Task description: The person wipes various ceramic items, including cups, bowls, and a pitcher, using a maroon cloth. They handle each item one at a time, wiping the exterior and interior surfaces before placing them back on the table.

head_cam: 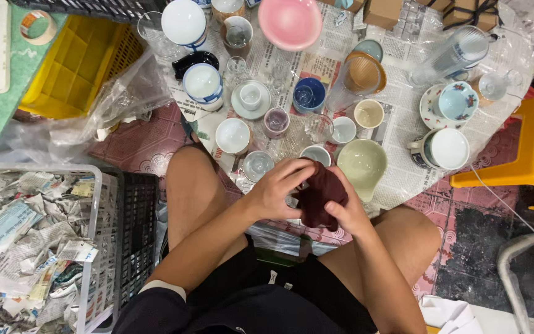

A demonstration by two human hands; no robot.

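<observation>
A dark red cloth [320, 193] is gripped by both the left hand [275, 188] and right hand [346, 210]; whatever is wrapped inside could be dropped onto the crowded cups [258, 164] if the grip slackens.

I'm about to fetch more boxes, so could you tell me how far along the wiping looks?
Done: can't tell, since no cups stand apart as finished. In hand: both hands, left and right, work a dark red cloth around something hidden inside it. Left: possibly many cups and bowls spread on the newspaper.

Black shorts [316, 291], black shirt (pale sleeve trim), bare forearms and knees.
</observation>
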